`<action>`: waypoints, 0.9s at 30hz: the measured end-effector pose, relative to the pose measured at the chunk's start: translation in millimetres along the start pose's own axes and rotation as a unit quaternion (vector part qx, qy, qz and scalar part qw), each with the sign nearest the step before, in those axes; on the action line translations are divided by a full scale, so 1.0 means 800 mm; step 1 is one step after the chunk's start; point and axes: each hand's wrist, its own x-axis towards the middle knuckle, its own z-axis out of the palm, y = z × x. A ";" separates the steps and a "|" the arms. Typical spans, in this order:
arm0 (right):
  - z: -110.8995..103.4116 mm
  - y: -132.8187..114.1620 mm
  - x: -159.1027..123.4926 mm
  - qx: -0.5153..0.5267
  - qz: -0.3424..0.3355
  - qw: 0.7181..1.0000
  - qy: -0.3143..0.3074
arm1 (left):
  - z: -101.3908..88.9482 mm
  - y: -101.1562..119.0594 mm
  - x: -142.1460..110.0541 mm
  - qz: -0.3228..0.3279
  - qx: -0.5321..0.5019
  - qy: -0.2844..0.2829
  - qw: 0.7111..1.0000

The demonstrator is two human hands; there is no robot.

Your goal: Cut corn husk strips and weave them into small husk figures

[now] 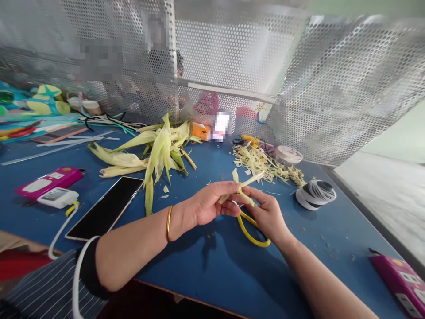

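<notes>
Phone (106, 208) lay near the tabletop's (332, 248) front edge at left, corn husks (162, 148) heaped towards the back edge. Left hand (212, 204) pinched a pale husk piece (245, 189) above the tabletop's front middle; right hand (269, 215) met it, fingers closed round, with yellow-handled scissors (254, 241) hanging from the grip. Husk scraps (254, 161) lay towards the back edge, a thread ball (315, 195) by the right.

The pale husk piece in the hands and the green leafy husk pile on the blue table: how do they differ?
The husk piece is small and narrow; the husk pile large, with broad leaves. The left hand holds the piece above the blue table; the pile lies on it. Both look like plant material.
</notes>
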 end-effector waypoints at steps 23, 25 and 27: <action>-0.005 -0.007 0.004 0.029 0.050 0.998 0.018 | -0.001 0.009 0.002 -0.038 -0.075 0.046 0.995; 0.001 -0.005 0.001 0.015 0.044 0.998 0.037 | 0.000 0.004 0.002 -0.047 -0.072 0.044 0.995; 0.005 -0.002 -0.001 -0.020 0.026 0.998 0.060 | 0.000 -0.001 0.004 -0.049 -0.065 0.047 0.996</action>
